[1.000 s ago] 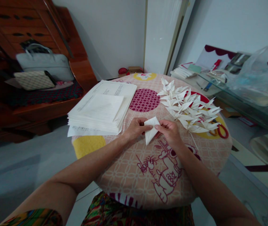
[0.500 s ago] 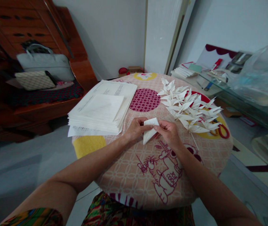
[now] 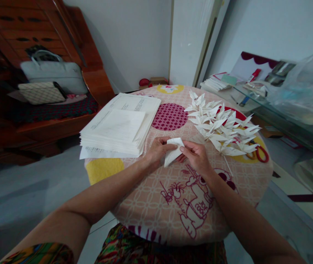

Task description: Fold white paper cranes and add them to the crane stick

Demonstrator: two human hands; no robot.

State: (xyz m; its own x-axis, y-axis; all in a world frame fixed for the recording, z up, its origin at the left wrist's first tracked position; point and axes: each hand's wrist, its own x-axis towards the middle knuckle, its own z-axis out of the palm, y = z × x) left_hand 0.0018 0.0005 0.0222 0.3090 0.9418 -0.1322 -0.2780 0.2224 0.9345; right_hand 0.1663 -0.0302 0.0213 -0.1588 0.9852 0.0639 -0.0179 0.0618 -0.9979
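Between my two hands is a small piece of folded white paper [image 3: 170, 157], with one pointed end aimed down toward me. My left hand [image 3: 157, 150] pinches its left edge, thumb lying across the front. On the right side my right hand [image 3: 196, 153] grips it between thumb and fingers; some fingertips are hidden behind the paper. Both hands are held over the cloth-covered round table [image 3: 150, 205]. Several folded white paper flowers [image 3: 219, 124] lie bunched on the table beyond my right hand. A stack of printed paper sheets [image 3: 112, 128] sits beyond my left hand.
Red-handled scissors [image 3: 261, 154] rest by the paper flowers at the table's right edge. A glass shelf [image 3: 291, 128] with a plastic bag [image 3: 296, 95] stands to the right. At left, a wooden bench [image 3: 95, 80] holds a grey handbag [image 3: 54, 77].
The folded paper has turned slightly, its lower point shifting left. My hands keep their hold on it in nearly the same spot.
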